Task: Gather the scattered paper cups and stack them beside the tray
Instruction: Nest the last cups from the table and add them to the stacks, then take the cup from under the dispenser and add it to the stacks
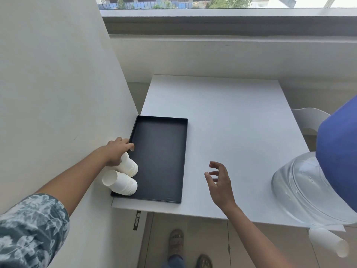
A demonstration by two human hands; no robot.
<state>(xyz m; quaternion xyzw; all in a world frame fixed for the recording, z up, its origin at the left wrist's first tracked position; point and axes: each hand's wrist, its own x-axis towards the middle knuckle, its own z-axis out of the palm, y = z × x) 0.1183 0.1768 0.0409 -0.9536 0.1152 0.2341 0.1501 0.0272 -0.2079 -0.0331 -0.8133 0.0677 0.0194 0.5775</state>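
Note:
A black rectangular tray [162, 151] lies at the left side of the white table [231, 120], against the wall. Two short stacks of white paper cups lie on their sides in the tray's near left corner. My left hand [117, 149] rests on top of the farther stack [129, 165], fingers curled over it and touching the tray's rim. The nearer stack [121, 182] lies free with its open mouth facing left. My right hand [218, 180] hovers over the bare table to the right of the tray, fingers spread and holding nothing.
A water dispenser with a clear base [301, 186] and blue bottle [340, 151] stands at the table's right near corner. A white cup dispenser tube [328, 242] hangs below it. A white chair [309, 118] sits beyond. The white wall [58, 93] borders the left.

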